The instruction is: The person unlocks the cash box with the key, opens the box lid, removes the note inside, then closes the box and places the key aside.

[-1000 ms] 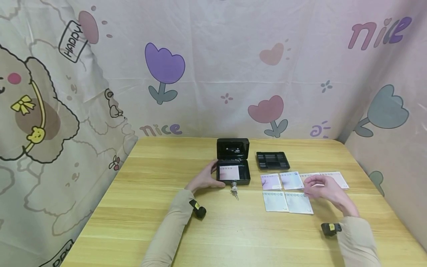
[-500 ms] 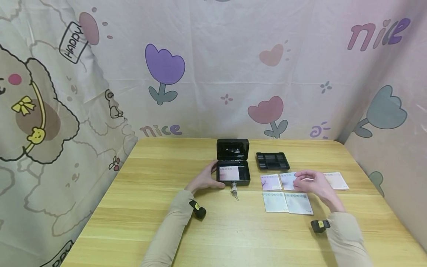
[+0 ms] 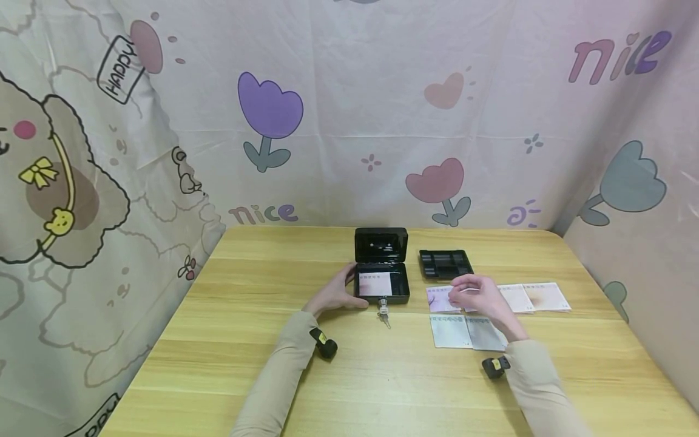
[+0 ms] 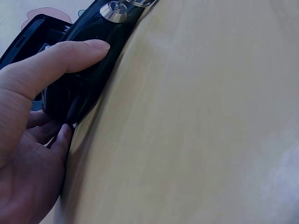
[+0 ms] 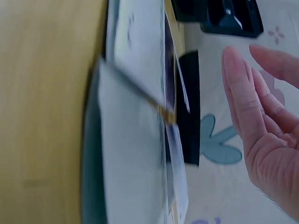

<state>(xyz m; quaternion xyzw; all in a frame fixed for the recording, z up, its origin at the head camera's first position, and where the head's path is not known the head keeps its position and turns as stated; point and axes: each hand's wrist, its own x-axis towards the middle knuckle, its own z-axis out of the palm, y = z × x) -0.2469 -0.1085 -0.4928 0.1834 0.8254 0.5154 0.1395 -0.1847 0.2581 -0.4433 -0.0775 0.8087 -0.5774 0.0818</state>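
Note:
A small black cash box [image 3: 405, 291] stands with its lid [image 3: 381, 244] raised and a pinkish printed paper slip [image 3: 375, 283] inside. My left hand [image 3: 337, 292] grips its left front corner, thumb along the front wall beside the lock in the left wrist view. Keys [image 3: 384, 317] hang from that lock. Over the rows of printed paper slips my right hand [image 3: 480, 298] hovers, holding nothing. In the right wrist view its fingers [image 5: 245, 100] are extended, apart from the slips [image 5: 133, 140]. It partly hides a bluish slip in the back row; a purple slip [image 3: 438, 300] lies just left.
A black compartment tray [image 3: 446, 264] lies behind the slips, right of the box. Two pink-toned slips [image 3: 546, 297] end the back row; two pale greenish slips [image 3: 451, 331] form the front row. A patterned cloth [image 3: 338, 121] hangs behind the wooden table [image 3: 262, 267].
My right hand has moved left above the back row, from the pinkish slips to beside the purple one. My left hand and the cash box have stayed put.

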